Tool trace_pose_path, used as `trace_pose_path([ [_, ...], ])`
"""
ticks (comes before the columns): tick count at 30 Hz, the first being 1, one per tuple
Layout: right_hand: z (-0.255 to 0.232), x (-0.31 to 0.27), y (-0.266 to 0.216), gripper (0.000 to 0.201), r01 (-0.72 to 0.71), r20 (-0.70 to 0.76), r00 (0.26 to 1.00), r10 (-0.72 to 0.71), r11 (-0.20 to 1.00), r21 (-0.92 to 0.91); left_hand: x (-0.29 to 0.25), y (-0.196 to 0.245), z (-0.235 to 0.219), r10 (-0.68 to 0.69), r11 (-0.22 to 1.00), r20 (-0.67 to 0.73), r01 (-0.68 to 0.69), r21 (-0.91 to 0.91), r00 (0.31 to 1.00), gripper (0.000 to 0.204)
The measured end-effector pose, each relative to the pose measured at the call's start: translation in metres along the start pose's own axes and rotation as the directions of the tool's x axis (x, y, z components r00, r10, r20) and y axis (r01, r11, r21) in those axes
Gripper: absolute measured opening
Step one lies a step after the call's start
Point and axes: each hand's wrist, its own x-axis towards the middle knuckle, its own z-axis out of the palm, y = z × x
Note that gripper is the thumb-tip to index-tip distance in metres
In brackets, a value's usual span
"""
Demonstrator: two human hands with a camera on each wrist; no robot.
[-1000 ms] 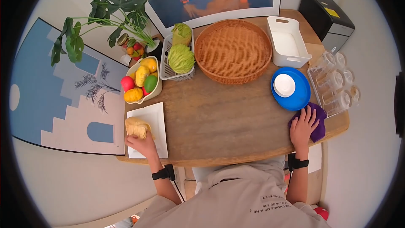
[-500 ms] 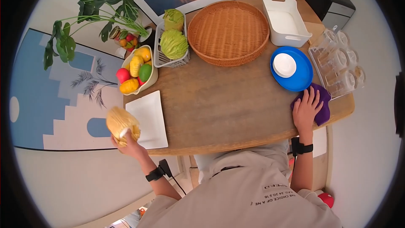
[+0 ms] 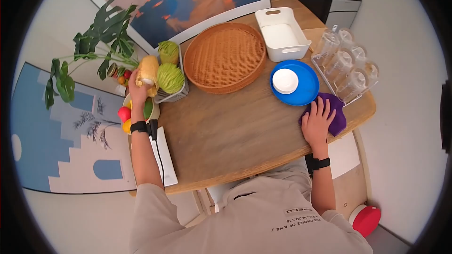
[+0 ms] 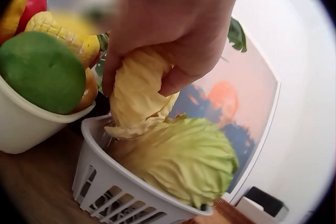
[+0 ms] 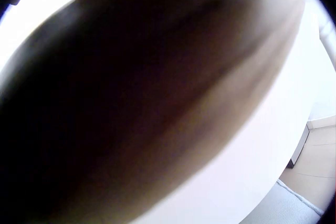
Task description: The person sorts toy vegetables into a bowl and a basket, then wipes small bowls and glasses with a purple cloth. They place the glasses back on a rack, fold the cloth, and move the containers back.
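Note:
My left hand (image 3: 137, 91) grips a pale yellow napa cabbage (image 3: 149, 67) by its white base. In the left wrist view the napa cabbage (image 4: 137, 90) hangs over the corner of a grey slotted basket (image 4: 142, 195), its leafy end close against a round green cabbage (image 4: 184, 153). A second green cabbage (image 3: 168, 51) sits farther back in that basket. At the table's right, my right hand (image 3: 317, 124) rests with spread fingers on a purple cloth (image 3: 337, 123). The right wrist view is mostly dark and blurred.
Beside the basket stands a cream bowl (image 4: 31, 124) of fruit and vegetables. A white plate (image 3: 165, 160) lies at the front left, partly behind my forearm. Elsewhere are a wicker tray (image 3: 226, 56), white bin (image 3: 284, 51), blue plate (image 3: 306, 95) with a white bowl (image 3: 285, 81), and several glasses (image 3: 339, 63).
My left hand has lifted the napa cabbage off the white plate and carried it up and back to the grey basket. The right hand stays on the purple cloth. The head view has shifted.

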Motion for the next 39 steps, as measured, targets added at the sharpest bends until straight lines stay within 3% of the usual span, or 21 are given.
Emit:
trace_pose_path([
  [3, 0.002, -0.001, 0.002, 0.046, 0.005, -0.01, 1.0, -0.004, 1.0, 0.027, 0.014, -0.023, 0.015, 0.02, 0.995, 0.136, -0.034, 0.099, 0.99, 0.08],
  [6, -0.003, 0.0, 0.0, 0.046, 0.002, -0.007, 1.0, -0.002, 0.999, 0.037, 0.005, -0.022, 0.007, 0.188, 0.933, 0.22, -0.244, 0.265, 0.957, 0.084],
  [7, -0.001, 0.0, 0.001, 0.045, 0.002, -0.012, 1.0, -0.001, 0.999, 0.039, -0.008, -0.006, 0.005, 0.191, 0.95, 0.25, -0.243, 0.196, 0.949, 0.083],
  [10, -0.001, 0.0, 0.0, 0.046, -0.002, -0.013, 1.0, 0.003, 0.999, 0.042, -0.055, 0.021, 0.005, 0.411, 0.839, 0.082, -0.412, 0.356, 0.908, 0.069],
  [13, 0.001, -0.001, 0.0, 0.047, -0.012, -0.011, 1.0, 0.012, 0.999, 0.03, -0.131, 0.031, 0.027, 0.245, 0.966, -0.129, -0.229, 0.123, 0.961, 0.048],
  [14, 0.001, -0.001, 0.0, 0.047, -0.006, -0.01, 1.0, 0.006, 1.0, 0.027, -0.158, 0.038, 0.038, 0.204, 0.978, -0.111, -0.198, 0.066, 0.973, 0.031],
  [15, 0.001, 0.0, 0.0, 0.047, -0.003, -0.008, 1.0, 0.003, 1.0, 0.025, -0.185, 0.032, 0.049, 0.153, 0.986, -0.056, -0.156, -0.055, 0.987, 0.02],
  [17, 0.004, -0.001, 0.002, 0.047, 0.017, 0.0, 1.0, -0.017, 1.0, 0.019, -0.233, 0.036, 0.065, 0.043, 0.994, 0.219, -0.019, -0.108, 0.975, 0.007],
  [18, 0.006, -0.001, 0.004, 0.047, 0.027, 0.0, 1.0, -0.027, 1.0, 0.015, -0.25, 0.036, 0.071, -0.091, 0.972, 0.31, 0.152, -0.179, 0.946, 0.003],
  [20, 0.005, -0.003, 0.009, 0.048, 0.042, 0.025, 0.999, -0.044, 0.998, 0.056, -0.275, 0.033, 0.081, -0.3, 0.835, 0.503, 0.478, -0.273, 0.811, 0.006],
  [21, 0.005, -0.003, 0.011, 0.049, 0.043, 0.04, 0.998, -0.046, 0.996, 0.084, -0.283, 0.03, 0.086, -0.274, 0.841, 0.423, 0.429, -0.33, 0.864, 0.011],
  [25, -0.01, 0.009, 0.018, 0.053, -0.003, 0.136, 0.99, -0.028, 0.975, 0.222, -0.277, 0.018, 0.086, -0.29, 0.754, 0.4, 0.465, -0.464, 0.87, 0.014],
  [29, -0.035, 0.04, -0.003, 0.063, 0.177, 0.011, 0.984, -0.18, 0.975, 0.136, -0.265, 0.016, 0.084, -0.355, 0.681, 0.442, 0.552, -0.482, 0.824, 0.015],
  [32, -0.025, 0.071, -0.025, 0.075, 0.15, 0.072, 0.978, -0.197, 0.895, 0.42, -0.266, 0.014, 0.08, -0.339, 0.627, 0.451, 0.556, -0.545, 0.826, 0.015],
  [35, -0.003, 0.098, -0.046, 0.088, 0.237, 0.086, 0.954, -0.286, 0.9, 0.366, -0.268, 0.008, 0.08, -0.295, 0.574, 0.423, 0.512, -0.639, 0.857, 0.015],
  [39, 0.032, 0.121, -0.06, 0.096, 0.133, 0.266, 0.94, -0.213, 0.948, 0.288, -0.269, 0.008, 0.079, -0.305, 0.542, 0.388, 0.493, -0.681, 0.87, 0.015],
])
